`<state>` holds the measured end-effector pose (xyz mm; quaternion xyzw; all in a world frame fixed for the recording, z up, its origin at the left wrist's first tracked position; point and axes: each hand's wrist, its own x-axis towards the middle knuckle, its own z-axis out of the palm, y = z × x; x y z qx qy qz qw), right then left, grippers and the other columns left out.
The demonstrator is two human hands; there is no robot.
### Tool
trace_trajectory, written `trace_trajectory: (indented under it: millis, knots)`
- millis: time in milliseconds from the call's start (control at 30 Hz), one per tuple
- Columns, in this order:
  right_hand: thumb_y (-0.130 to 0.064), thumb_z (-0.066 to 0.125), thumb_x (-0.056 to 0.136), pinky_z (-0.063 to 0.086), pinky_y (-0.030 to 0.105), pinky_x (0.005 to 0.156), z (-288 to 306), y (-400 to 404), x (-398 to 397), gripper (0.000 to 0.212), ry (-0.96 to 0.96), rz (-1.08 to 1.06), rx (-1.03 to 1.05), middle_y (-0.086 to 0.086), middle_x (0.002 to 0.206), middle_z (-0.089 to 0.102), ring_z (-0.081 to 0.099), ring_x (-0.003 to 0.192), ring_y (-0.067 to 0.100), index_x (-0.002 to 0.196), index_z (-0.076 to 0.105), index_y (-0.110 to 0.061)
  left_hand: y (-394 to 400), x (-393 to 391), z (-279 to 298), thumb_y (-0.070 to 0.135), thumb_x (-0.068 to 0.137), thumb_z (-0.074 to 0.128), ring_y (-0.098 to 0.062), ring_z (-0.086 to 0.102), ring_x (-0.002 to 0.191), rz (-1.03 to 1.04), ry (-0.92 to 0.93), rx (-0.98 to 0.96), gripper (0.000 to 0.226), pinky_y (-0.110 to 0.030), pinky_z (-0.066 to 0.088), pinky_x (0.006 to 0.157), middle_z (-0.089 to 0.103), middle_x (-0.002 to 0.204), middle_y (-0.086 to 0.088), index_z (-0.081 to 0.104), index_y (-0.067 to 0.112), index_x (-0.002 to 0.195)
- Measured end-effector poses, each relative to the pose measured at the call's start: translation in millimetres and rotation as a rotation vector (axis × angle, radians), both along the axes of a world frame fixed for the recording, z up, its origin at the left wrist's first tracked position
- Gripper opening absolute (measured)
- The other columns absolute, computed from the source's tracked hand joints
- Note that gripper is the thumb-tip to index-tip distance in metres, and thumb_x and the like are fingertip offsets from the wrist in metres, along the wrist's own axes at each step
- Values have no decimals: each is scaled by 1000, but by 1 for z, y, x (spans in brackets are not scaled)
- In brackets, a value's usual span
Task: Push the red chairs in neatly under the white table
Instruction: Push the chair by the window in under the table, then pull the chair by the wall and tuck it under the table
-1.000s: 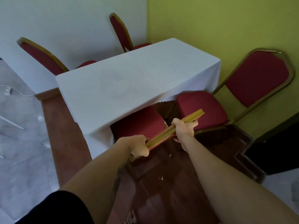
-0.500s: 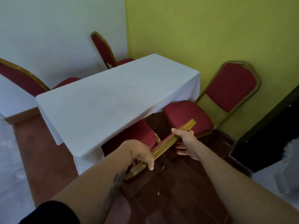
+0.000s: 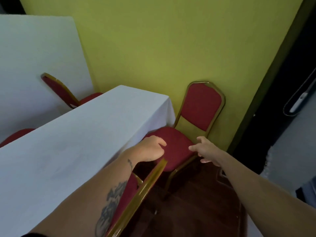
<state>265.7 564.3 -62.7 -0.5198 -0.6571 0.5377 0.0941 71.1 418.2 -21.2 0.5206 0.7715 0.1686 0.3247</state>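
The white table [image 3: 71, 144] fills the left half of the view under a white cloth. A red chair with a gold frame [image 3: 201, 106] stands at its right end against the green wall, its seat partly out from under the cloth. My left hand [image 3: 150, 148] hovers over that seat's left side with fingers curled and holds nothing. My right hand [image 3: 205, 149] reaches over the seat's right edge, fingers spread. The near chair [image 3: 145, 190] sits tucked under the table's near side below my left arm. Another red chair [image 3: 59, 91] stands at the far side.
The green wall [image 3: 153, 48] is right behind the end chair. A dark doorway [image 3: 282, 100] lies to the right. A red seat [image 3: 15, 135] shows at the table's far left edge. The floor [image 3: 196, 211] is dark red-brown.
Both hands have let go of the near chair's gold back rail and moved forward to the end chair's seat. The view has swung right and closer to the table.
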Motion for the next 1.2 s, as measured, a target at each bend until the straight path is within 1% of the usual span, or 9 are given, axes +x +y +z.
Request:
trace_trajectory:
  millis: [133, 233, 400, 467, 533, 567, 667, 1067, 1200]
  knots:
    - [-22, 62, 98, 49, 47, 103, 7, 78, 27, 79, -23, -19, 42, 9, 163, 32, 42, 141, 30, 162, 16, -21, 87, 13, -2, 20, 94, 54, -12, 72, 96, 39, 9, 125, 40, -35, 59, 91, 73, 118, 0, 64, 23, 132]
    - [-22, 62, 97, 48, 42, 97, 11, 135, 49, 79, -71, -45, 60, 9, 157, 37, 44, 136, 30, 162, 16, -20, 152, 29, 5, 22, 97, 54, -14, 69, 100, 75, 39, 213, 35, -34, 56, 93, 73, 119, -1, 67, 22, 129]
    - [-19, 61, 99, 41, 44, 110, 19, 227, 87, 82, -101, -100, 84, 13, 163, 30, 36, 145, 33, 163, 10, -16, 249, 61, 12, 19, 102, 46, -21, 61, 121, 94, 95, 284, 36, -34, 48, 103, 66, 132, -2, 66, 16, 132]
    - [-24, 62, 98, 37, 48, 116, 20, 258, 97, 85, -139, -106, 84, 12, 167, 25, 32, 149, 34, 164, 10, -19, 283, 68, 8, 18, 102, 44, -22, 63, 110, 82, 117, 277, 28, -34, 49, 93, 69, 115, 3, 70, 21, 112]
    - [-23, 62, 98, 35, 48, 118, 19, 288, 102, 84, -161, -114, 93, 12, 168, 22, 28, 151, 34, 164, 9, -19, 316, 69, 3, 19, 100, 47, -18, 57, 97, 92, 123, 282, 16, -33, 46, 84, 61, 98, 9, 61, 24, 94]
    - [-22, 61, 99, 33, 47, 118, 20, 302, 102, 84, -170, -117, 99, 12, 169, 21, 27, 151, 34, 164, 8, -19, 332, 70, 2, 21, 98, 50, -18, 57, 100, 97, 115, 285, 14, -32, 44, 86, 59, 105, 7, 62, 25, 103]
    - [-19, 60, 97, 33, 47, 118, 19, 343, 97, 85, -199, -120, 118, 12, 169, 21, 26, 152, 34, 164, 7, -19, 386, 63, -7, 25, 94, 57, -25, 58, 118, 119, 101, 295, 42, -34, 45, 97, 57, 131, -5, 61, 15, 135]
    - [-16, 60, 92, 32, 52, 120, 16, 509, 47, 90, -353, -112, 156, 11, 169, 19, 24, 152, 34, 164, 7, -23, 592, 11, -14, 43, 93, 50, -33, 56, 119, 80, 100, 272, 61, -44, 48, 101, 50, 138, -13, 46, 11, 144]
    - [-20, 60, 90, 31, 44, 120, -1, 538, 24, 91, -393, -78, 123, 12, 168, 22, 27, 152, 33, 164, 8, -20, 630, -1, -18, 45, 93, 47, -35, 57, 119, 101, 135, 219, 60, -47, 49, 100, 51, 137, -14, 46, 10, 142]
